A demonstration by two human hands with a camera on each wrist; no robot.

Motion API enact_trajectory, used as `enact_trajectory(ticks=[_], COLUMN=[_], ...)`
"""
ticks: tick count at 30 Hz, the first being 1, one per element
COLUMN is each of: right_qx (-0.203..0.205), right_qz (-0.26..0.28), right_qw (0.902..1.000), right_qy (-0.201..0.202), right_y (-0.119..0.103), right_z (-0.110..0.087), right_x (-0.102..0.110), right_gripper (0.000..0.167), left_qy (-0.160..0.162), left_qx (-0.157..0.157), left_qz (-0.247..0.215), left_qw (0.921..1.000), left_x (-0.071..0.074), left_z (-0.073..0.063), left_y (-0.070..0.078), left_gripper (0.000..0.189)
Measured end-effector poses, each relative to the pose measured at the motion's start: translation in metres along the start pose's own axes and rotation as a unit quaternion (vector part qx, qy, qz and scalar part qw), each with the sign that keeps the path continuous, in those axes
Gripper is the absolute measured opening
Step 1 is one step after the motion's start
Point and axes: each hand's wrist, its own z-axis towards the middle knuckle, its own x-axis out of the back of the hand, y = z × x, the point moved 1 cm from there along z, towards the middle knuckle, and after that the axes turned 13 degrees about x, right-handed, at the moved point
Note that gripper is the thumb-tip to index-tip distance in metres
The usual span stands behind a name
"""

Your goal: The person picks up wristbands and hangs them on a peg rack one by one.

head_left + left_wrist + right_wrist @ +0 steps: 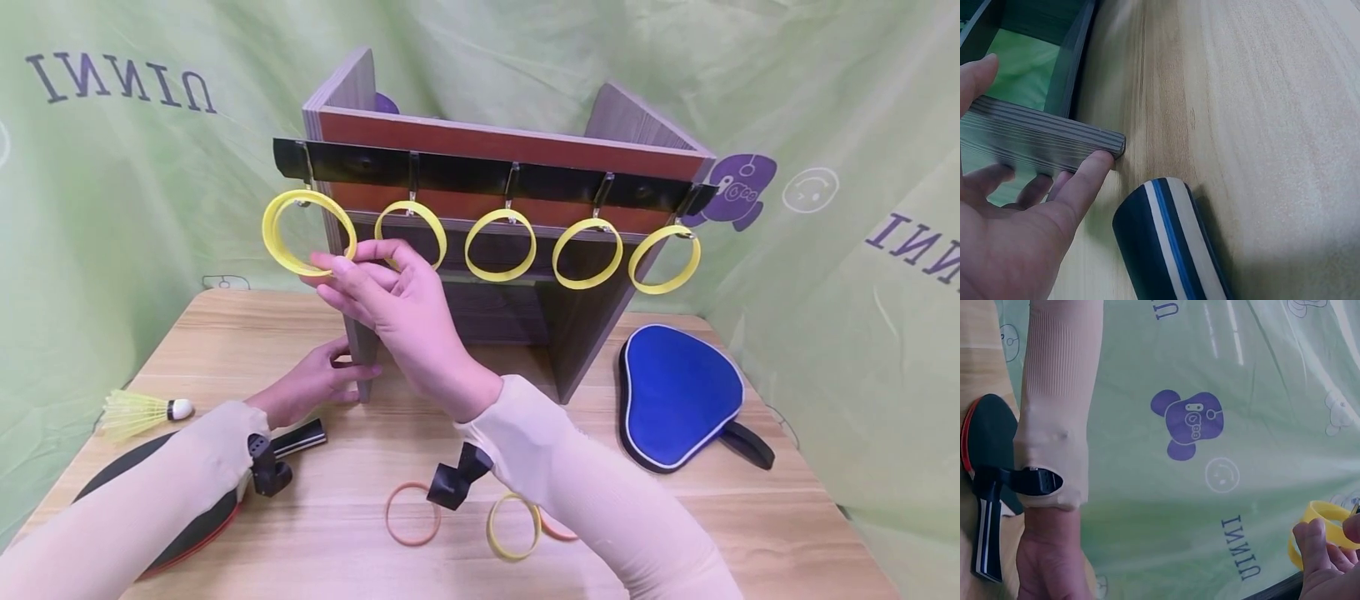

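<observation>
My right hand (412, 325) pinches the lower edge of a yellow ring (272, 242) at the leftmost hook of a black strip (465, 177). This ring looks doubled; I cannot tell whether it is one or two. Several other yellow rings (500, 275) hang from the hooks to its right. Lower down, my left hand (307, 387) holds the front edge of the left side panel (1041, 128) of a grey wooden shelf (592, 333), thumb and fingers on opposite faces. In the right wrist view the yellow ring (1319, 509) is partly cut off.
Below the left forearm lies a table tennis bat (112, 467), its handle (1166, 244) beside the left hand. A yellow shuttlecock (146, 412) is at far left, a blue bat case (678, 400) at right. An orange ring (390, 529) and another yellow ring (491, 537) lie in front.
</observation>
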Motion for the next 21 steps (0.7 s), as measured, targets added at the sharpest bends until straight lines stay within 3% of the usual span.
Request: enact_trajectory(ticks=[8, 13, 21], right_qx=[-0.008, -0.020, -0.025], right_qz=[-0.011, -0.032, -0.085], right_qw=[0.9998, 0.9989, 0.9923], right_qy=[-0.017, -0.029, -0.086], right_y=[0.002, 0.001, 0.001], right_z=[-0.003, -0.004, -0.015], right_x=[0.004, 0.007, 0.020], right_gripper=[0.012, 0.026, 0.036], left_qy=[0.001, 0.003, 0.008], left_qx=[0.002, 0.002, 0.000], left_qz=[0.008, 0.006, 0.006], left_qw=[1.0000, 1.0000, 1.0000], left_x=[0.000, 0.001, 0.000], left_z=[-0.002, -0.003, -0.003], left_y=[0.001, 0.000, -0.001], left_gripper=[0.070, 0.071, 0.071])
